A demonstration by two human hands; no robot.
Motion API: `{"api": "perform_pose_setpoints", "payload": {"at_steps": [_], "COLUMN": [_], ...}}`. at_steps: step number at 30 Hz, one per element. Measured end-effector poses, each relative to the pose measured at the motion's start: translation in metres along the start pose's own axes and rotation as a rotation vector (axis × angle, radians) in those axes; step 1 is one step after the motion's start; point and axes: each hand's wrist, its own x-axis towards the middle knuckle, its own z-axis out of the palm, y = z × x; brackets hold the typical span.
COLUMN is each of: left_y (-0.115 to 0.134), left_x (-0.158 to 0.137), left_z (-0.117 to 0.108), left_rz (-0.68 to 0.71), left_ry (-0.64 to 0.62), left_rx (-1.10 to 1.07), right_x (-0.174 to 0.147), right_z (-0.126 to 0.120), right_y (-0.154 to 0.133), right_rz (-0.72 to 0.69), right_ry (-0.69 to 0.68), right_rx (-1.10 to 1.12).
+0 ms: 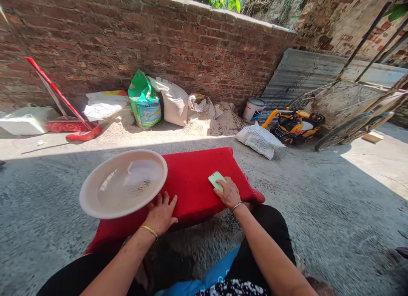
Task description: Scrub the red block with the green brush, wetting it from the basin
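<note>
A red cloth (194,177) covers a low table in front of me. On its left part stands a wide pale basin (95,202) holding clear water, with a brownish patch at the bottom, perhaps a print. My left hand (161,213) lies on the cloth's near edge beside the basin rim, fingers spread and nothing held. Farther right, my right hand (228,193) grips a flat, pale green rectangular piece with rounded corners (216,179) against the cloth. Its underside is hidden, so I cannot tell its exact kind.
Along the brick wall (191,45) stand a red dustpan (68,125), a green bag (144,100), a white sack (174,102) and a bucket (253,109). A white bag (261,139), a yellow toy excavator (296,126) and a handcart (350,109) are at the right.
</note>
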Motion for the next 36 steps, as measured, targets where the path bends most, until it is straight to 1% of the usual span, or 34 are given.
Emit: {"api": "perform_pose_setpoints", "payload": {"at_steps": [1, 3, 5, 7, 9, 10, 11, 12, 14, 16, 18, 20, 21, 22, 23, 24, 25, 27, 30, 32, 34, 36], "left_y": [0.0, 0.0, 0.0, 0.001, 0.001, 0.001, 0.0, 0.0, -0.003, -0.005, -0.008, -0.009, -0.009, -0.009, -0.008, -0.007, -0.007, -0.006, -0.004, -0.004, -0.003, -0.003], "left_x": [0.0, 0.0, 0.0, 0.0, 0.0, -0.001, -0.001, -0.002, -0.002, -0.002, -0.002, -0.001, -0.001, 0.0, 0.0, 0.0, 0.0, 0.0, -0.001, -0.001, -0.001, -0.002], "left_z": [0.0, 0.001, 0.001, 0.001, 0.001, 0.001, 0.001, 0.001, 0.003, 0.006, 0.009, 0.01, 0.01, 0.01, 0.009, 0.009, 0.008, 0.006, 0.003, 0.003, 0.002, 0.002], "left_rz": [0.002, 0.004, 0.004, 0.003, 0.007, 0.01, 0.015, 0.021, 0.029, 0.029, 0.027, 0.032, 0.034, 0.035, 0.034, 0.032, 0.03, 0.03, 0.031, 0.033, 0.034, 0.033], "left_ry": [0.0, 0.006, 0.014, 0.019, 0.02, 0.021, 0.023, 0.027, 0.036, 0.036, 0.032, 0.034, 0.037, 0.038, 0.036, 0.034, 0.031, 0.023, 0.015, 0.017, 0.016, 0.01], "left_rx": [0.001, 0.001, 0.001, 0.001, 0.002, 0.003, 0.003, 0.002, -0.005, -0.015, -0.021, -0.023, -0.022, -0.021, -0.02, -0.017, -0.014, -0.007, 0.0, 0.0, -0.005, -0.018], "right_x": [0.001, 0.001, -0.001, -0.006, -0.011, -0.014, -0.018, -0.022, -0.032, -0.045, -0.06, -0.073, -0.078, -0.08, -0.082, -0.082, -0.081, -0.078, -0.077, -0.081, -0.088, -0.096], "right_z": [-0.003, -0.013, -0.027, -0.041, -0.05, -0.052, -0.051, -0.049, -0.039, -0.024, -0.008, 0.006, 0.01, 0.013, 0.014, 0.014, 0.012, 0.003, -0.015, -0.026, -0.036, -0.042], "right_y": [0.012, 0.044, 0.079, 0.107, 0.121, 0.121, 0.116, 0.107, 0.071, 0.02, -0.038, -0.087, -0.103, -0.113, -0.115, -0.111, -0.1, -0.063, 0.009, 0.054, 0.088, 0.107], "right_rz": [0.039, 0.154, 0.286, 0.444, 0.593, 0.634, 0.636, 0.594, 0.414, 0.202, 0.008, -0.155, -0.22, -0.266, -0.291, -0.294, -0.274, -0.174, 0.045, 0.216, 0.38, 0.481], "right_ry": [-0.012, -0.026, -0.026, -0.018, 0.011, 0.035, 0.065, 0.098, 0.152, 0.149, 0.068, -0.003, -0.03, -0.05, -0.064, -0.074, -0.076, -0.058, 0.003, 0.047, 0.095, 0.15], "right_rx": [-0.001, -0.001, -0.01, -0.05, -0.095, -0.101, -0.089, -0.053, 0.07, 0.213, 0.31, 0.288, 0.255, 0.214, 0.175, 0.143, 0.119, 0.094, 0.051, -0.009, -0.063, -0.076]}}
